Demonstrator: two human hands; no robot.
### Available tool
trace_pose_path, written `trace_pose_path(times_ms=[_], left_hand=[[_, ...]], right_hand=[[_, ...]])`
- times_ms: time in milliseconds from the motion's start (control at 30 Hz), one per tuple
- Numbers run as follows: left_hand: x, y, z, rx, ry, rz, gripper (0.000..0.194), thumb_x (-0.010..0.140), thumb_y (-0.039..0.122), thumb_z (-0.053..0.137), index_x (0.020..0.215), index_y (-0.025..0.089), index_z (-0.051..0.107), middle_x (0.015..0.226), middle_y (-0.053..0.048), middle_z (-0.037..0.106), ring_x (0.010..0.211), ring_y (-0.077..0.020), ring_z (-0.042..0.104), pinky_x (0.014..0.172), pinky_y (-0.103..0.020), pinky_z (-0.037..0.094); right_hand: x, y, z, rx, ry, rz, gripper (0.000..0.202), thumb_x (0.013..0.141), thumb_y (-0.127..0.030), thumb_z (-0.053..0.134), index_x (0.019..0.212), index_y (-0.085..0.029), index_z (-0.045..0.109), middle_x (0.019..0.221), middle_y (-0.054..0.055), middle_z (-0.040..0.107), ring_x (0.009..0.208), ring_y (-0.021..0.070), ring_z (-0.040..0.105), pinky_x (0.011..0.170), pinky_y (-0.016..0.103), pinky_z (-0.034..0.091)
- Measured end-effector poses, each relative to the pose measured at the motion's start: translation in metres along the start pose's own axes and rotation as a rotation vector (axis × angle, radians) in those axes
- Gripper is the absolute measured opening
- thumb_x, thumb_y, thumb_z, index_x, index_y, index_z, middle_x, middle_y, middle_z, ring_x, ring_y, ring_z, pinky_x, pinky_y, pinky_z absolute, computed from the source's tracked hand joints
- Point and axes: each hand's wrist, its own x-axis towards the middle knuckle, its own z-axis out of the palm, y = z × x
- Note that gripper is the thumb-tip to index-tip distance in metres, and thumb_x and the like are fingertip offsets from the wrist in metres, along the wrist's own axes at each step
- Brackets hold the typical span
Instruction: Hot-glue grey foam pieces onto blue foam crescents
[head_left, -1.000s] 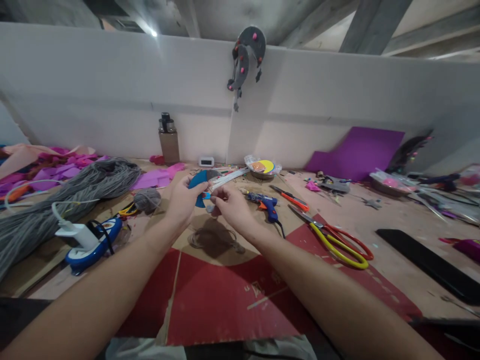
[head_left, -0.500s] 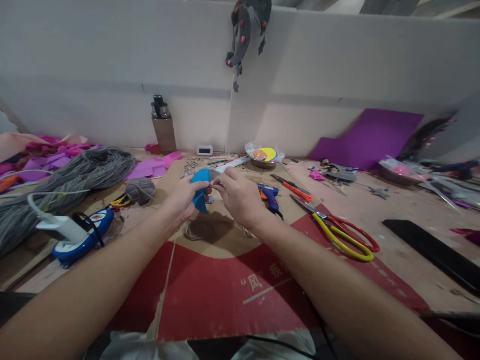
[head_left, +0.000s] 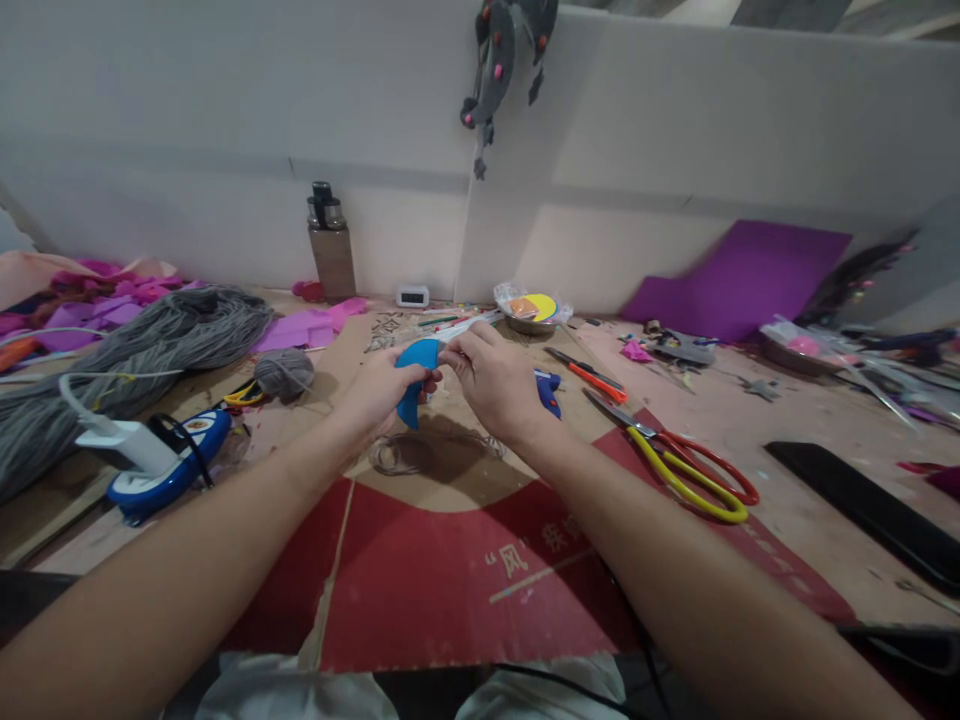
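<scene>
A blue crescent-shaped piece, felt by its look (head_left: 417, 353), is gripped between the thumb and fingers of my left hand (head_left: 375, 395). Close against its right edge, my right hand (head_left: 499, 385) is closed in a pinch. Whatever sits between those right fingertips is too small to make out. Below both hands, a loose coil of thin cord (head_left: 390, 456) lies on the cardboard (head_left: 450, 590), and its strand runs toward the right. My right hand partly covers a blue glue gun (head_left: 549, 392).
Red-and-yellow-handled scissors (head_left: 694, 480) and an orange-handled tool (head_left: 596, 382) lie to the right, before a black slab (head_left: 862, 510). Grey yarn (head_left: 180, 340), a small yarn ball (head_left: 285, 373) and a blue power strip (head_left: 172, 470) occupy the left. A purple sheet (head_left: 742, 280) leans on the wall.
My right hand has shifted slightly right and covers more of the glue gun. The blue piece has turned a little, and the grey patch beside it no longer shows.
</scene>
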Motion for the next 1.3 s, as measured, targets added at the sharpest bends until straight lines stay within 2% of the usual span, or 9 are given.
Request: trace_pose_path(times_ms=[233, 400, 800, 900, 1033, 1167, 1300], left_hand=[[0.001, -0.003, -0.001, 0.082, -0.020, -0.031, 0.017, 0.060, 0.012, 0.062, 0.077, 0.012, 0.062, 0.065, -0.003, 0.064, 0.052, -0.0091, 0.055, 0.051, -0.021, 0.042], [-0.001, -0.004, -0.003, 0.164, -0.090, 0.010, 0.016, 0.064, 0.013, 0.062, 0.079, 0.013, 0.062, 0.066, -0.003, 0.064, 0.053, -0.0092, 0.054, 0.050, -0.020, 0.042], [-0.005, -0.005, 0.000, 0.277, -0.130, -0.006, 0.014, 0.063, 0.012, 0.059, 0.077, 0.015, 0.061, 0.067, -0.003, 0.066, 0.055, -0.0106, 0.057, 0.050, -0.021, 0.043], [-0.006, -0.003, 0.001, 0.281, -0.139, -0.023, 0.016, 0.064, 0.013, 0.060, 0.079, 0.015, 0.062, 0.068, -0.004, 0.067, 0.056, -0.0110, 0.058, 0.051, -0.021, 0.044], [-0.008, -0.001, 0.001, 0.312, -0.129, -0.015, 0.011, 0.064, 0.016, 0.062, 0.075, 0.015, 0.062, 0.068, -0.005, 0.068, 0.055, -0.0105, 0.057, 0.052, -0.021, 0.044], [-0.008, -0.002, -0.001, 0.356, -0.133, 0.021, 0.013, 0.066, 0.023, 0.066, 0.077, 0.015, 0.065, 0.071, -0.006, 0.068, 0.055, -0.0124, 0.057, 0.050, -0.023, 0.043], [-0.007, -0.004, -0.001, 0.355, -0.110, 0.032, 0.013, 0.065, 0.023, 0.067, 0.074, 0.015, 0.063, 0.068, -0.004, 0.066, 0.053, -0.0113, 0.055, 0.050, -0.023, 0.042]], right_hand=[[0.002, 0.004, -0.003, -0.064, -0.013, -0.026, 0.028, 0.096, -0.033, 0.045, 0.085, -0.016, 0.065, 0.094, 0.006, 0.062, 0.074, 0.0141, 0.053, 0.060, 0.027, 0.030], [0.003, 0.007, -0.004, -0.137, 0.018, -0.057, 0.034, 0.098, -0.035, 0.039, 0.083, -0.017, 0.063, 0.090, 0.005, 0.062, 0.070, 0.0136, 0.050, 0.058, 0.028, 0.026], [0.002, 0.014, -0.010, -0.172, 0.055, -0.135, 0.024, 0.094, -0.033, 0.049, 0.079, -0.017, 0.061, 0.087, 0.004, 0.060, 0.073, 0.0142, 0.050, 0.058, 0.028, 0.026], [0.003, 0.018, -0.009, -0.074, 0.056, -0.092, 0.024, 0.092, -0.033, 0.052, 0.076, -0.018, 0.060, 0.085, 0.004, 0.059, 0.073, 0.0140, 0.050, 0.060, 0.028, 0.029], [0.007, 0.023, -0.009, 0.189, 0.052, 0.002, 0.025, 0.087, -0.032, 0.059, 0.067, -0.018, 0.058, 0.076, 0.002, 0.057, 0.072, 0.0136, 0.051, 0.066, 0.027, 0.035], [0.011, 0.025, -0.010, 0.413, -0.021, 0.145, 0.028, 0.083, -0.037, 0.062, 0.063, -0.018, 0.056, 0.066, 0.000, 0.055, 0.065, 0.0126, 0.048, 0.064, 0.027, 0.036], [0.013, 0.025, -0.011, 0.587, -0.109, 0.276, 0.032, 0.080, -0.042, 0.062, 0.061, -0.018, 0.053, 0.059, -0.003, 0.048, 0.059, 0.0107, 0.042, 0.058, 0.027, 0.032]])
